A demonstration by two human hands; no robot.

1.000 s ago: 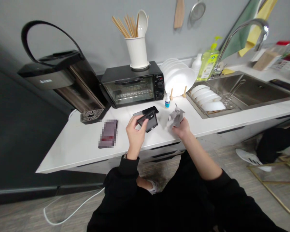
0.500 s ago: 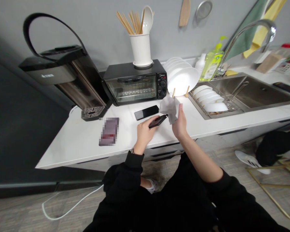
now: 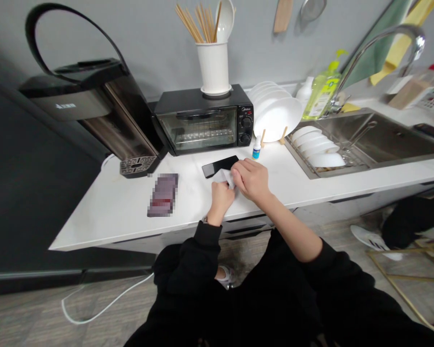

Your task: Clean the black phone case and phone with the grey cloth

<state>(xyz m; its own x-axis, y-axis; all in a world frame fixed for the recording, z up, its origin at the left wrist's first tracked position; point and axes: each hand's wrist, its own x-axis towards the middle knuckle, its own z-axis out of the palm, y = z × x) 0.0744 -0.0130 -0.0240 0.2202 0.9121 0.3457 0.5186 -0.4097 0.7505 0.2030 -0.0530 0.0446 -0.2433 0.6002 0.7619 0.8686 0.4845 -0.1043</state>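
Observation:
A pale grey cloth [image 3: 222,177] is bunched between my two hands above the counter. My left hand [image 3: 222,198] is closed in a fist at the cloth's near side; the slim black object it held half a second ago is now hidden. My right hand [image 3: 252,178] is curled closed over the cloth's right end, its fingers pointing left. Just behind the hands lies a flat black phone-like slab [image 3: 218,166], its right end partly covered by my right hand. A small white bottle with a blue label [image 3: 256,148] stands upright beyond my right hand.
A blurred-out purplish rectangle [image 3: 163,195] lies to the left on the white counter [image 3: 119,212]. Behind stand a black drink dispenser [image 3: 104,120], a toaster oven [image 3: 202,127] and racked white plates [image 3: 276,118]. Bowls [image 3: 325,156] sit by the sink [image 3: 383,127]. Another person's shoe [image 3: 374,241] shows at right.
My right hand has moved left with the cloth and turned over, meeting my left hand. The black object in my left hand is now covered. The small bottle has come into view.

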